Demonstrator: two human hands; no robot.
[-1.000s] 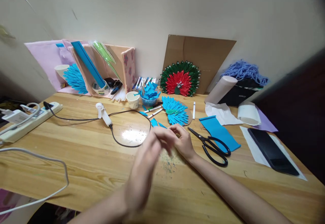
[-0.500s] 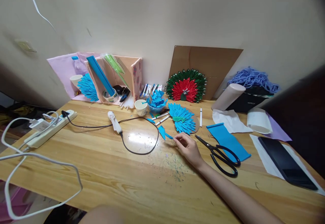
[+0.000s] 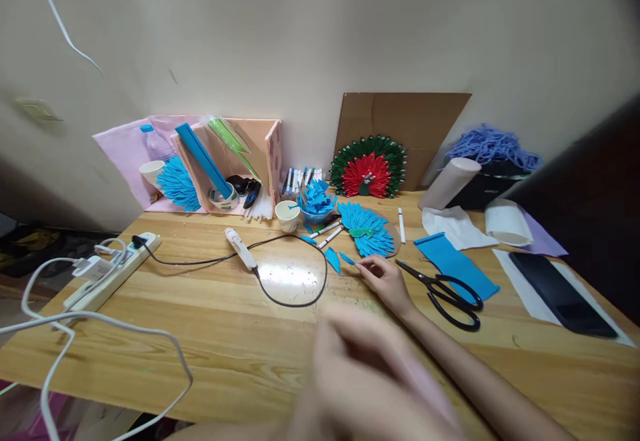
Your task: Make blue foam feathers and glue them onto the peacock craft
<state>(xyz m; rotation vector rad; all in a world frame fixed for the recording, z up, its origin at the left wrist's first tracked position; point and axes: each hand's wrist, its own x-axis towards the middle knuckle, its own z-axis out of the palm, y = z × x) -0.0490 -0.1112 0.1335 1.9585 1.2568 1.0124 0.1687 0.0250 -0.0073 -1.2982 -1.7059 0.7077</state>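
Note:
My right hand rests low over the wooden table, thumb and fingers pinched on the end of a small blue paper piece. Another loose blue scrap lies just left of it. Beyond my fingers is a cardboard round covered with layered blue petal-like pieces and a green shape. Large and blurred in the foreground, my left hand is raised near the camera; its fingers are smeared by motion. Black-handled scissors lie right of my right hand.
A white glue gun-like tool with a black cord lies left, near a power strip. A paper cup and a bowl of blue pieces stand behind. A blue sheet and a phone lie right.
My left hand has come into view from below. My right hand keeps its pinch on the blue paper piece, now apart from the loose scrap. The whole view has shifted slightly.

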